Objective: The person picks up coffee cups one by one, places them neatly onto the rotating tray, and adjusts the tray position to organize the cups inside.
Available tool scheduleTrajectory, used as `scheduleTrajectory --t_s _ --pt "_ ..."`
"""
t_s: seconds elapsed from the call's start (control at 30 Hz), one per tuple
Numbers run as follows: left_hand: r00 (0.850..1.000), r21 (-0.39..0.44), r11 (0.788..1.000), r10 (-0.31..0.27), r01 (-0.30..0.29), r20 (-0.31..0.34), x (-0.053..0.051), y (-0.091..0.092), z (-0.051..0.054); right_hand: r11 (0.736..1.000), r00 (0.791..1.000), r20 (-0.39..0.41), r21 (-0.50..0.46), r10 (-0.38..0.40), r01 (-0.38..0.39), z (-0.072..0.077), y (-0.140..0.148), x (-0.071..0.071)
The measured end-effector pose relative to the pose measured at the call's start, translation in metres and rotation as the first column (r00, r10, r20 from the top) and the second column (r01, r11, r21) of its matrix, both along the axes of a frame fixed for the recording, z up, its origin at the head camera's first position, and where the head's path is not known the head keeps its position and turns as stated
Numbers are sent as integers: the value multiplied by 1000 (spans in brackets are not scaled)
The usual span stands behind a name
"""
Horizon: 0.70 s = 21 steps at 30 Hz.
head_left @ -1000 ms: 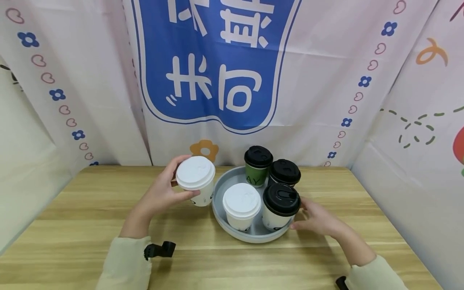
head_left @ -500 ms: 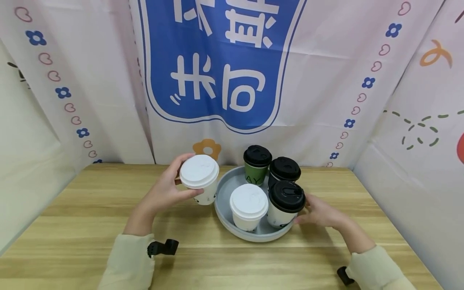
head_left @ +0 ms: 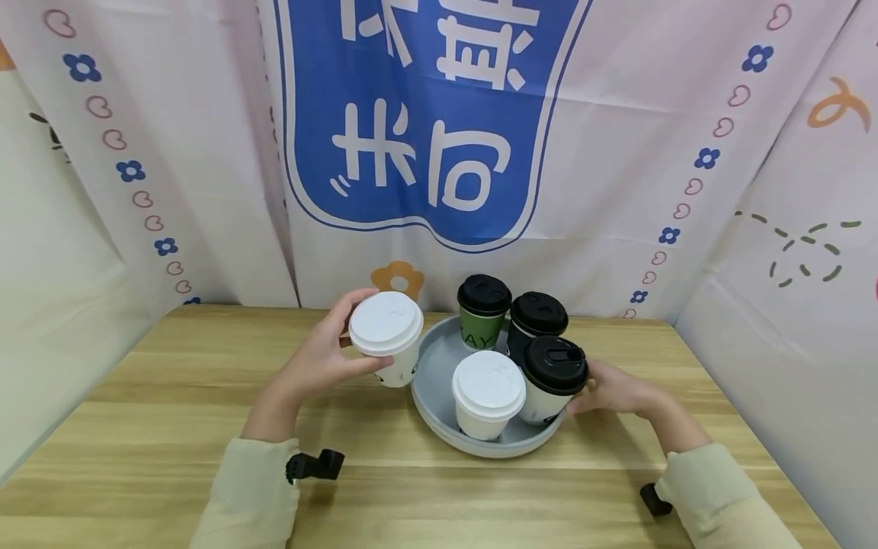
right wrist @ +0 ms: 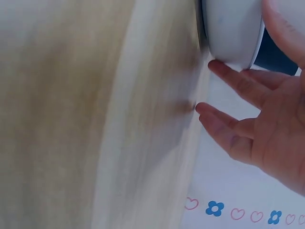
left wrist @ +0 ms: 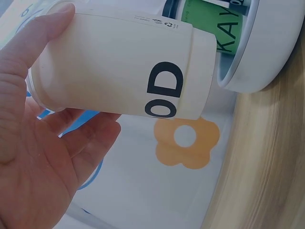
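Note:
My left hand (head_left: 322,354) grips a white-lidded paper cup (head_left: 389,335) around its upper part. In the left wrist view, that cup (left wrist: 114,62) is raised off the table, its base close to the tray's outer wall. The round grey tray (head_left: 434,366) carries a second white-lidded cup (head_left: 488,393), a black-lidded white cup (head_left: 554,377), a dark cup with a black lid (head_left: 538,316) and a green cup with a black lid (head_left: 482,309). At the tray's right side is my right hand (head_left: 617,395). Its fingertips (right wrist: 219,67) touch the tray's outer wall in the right wrist view, fingers spread.
The wooden table (head_left: 425,503) ends at the back against a white printed curtain (head_left: 604,114) with a large blue emblem. More fabric walls (head_left: 55,320) stand at both sides. Black straps with small mounts (head_left: 315,465) sit at the wrists.
The tray has turned counterclockwise: its front cups shifted right, the green one slightly left. My right hand moved away from me along the rim. The left hand keeps holding its cup beside the tray.

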<state>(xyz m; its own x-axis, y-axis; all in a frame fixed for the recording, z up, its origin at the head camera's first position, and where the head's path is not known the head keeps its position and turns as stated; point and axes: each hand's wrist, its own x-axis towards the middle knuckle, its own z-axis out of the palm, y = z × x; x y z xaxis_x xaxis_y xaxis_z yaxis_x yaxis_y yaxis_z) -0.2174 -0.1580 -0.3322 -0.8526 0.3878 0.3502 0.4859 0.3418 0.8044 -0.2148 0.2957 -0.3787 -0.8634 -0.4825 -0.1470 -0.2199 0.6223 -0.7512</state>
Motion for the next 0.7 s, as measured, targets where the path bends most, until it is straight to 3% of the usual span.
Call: scheduleTrajectory --t_s 0.23,0.37,0.53,0.7 --pt "1000 11 1000 -15 15 6 1 2 0 1000 998 57 6 -8 8 0 5 -7" --pt "1000 17 1000 -14 14 9 1 1 -2 1000 999 34 4 9 -9 -1 6 -5" --pt "1000 15 1000 -12 12 2 0 1 -4 999 1000 -9 31 -17 17 5 6 8" --pt "1000 18 1000 -7 6 10 0 1 -1 993 995 1 53 -104 104 15 -2 30"
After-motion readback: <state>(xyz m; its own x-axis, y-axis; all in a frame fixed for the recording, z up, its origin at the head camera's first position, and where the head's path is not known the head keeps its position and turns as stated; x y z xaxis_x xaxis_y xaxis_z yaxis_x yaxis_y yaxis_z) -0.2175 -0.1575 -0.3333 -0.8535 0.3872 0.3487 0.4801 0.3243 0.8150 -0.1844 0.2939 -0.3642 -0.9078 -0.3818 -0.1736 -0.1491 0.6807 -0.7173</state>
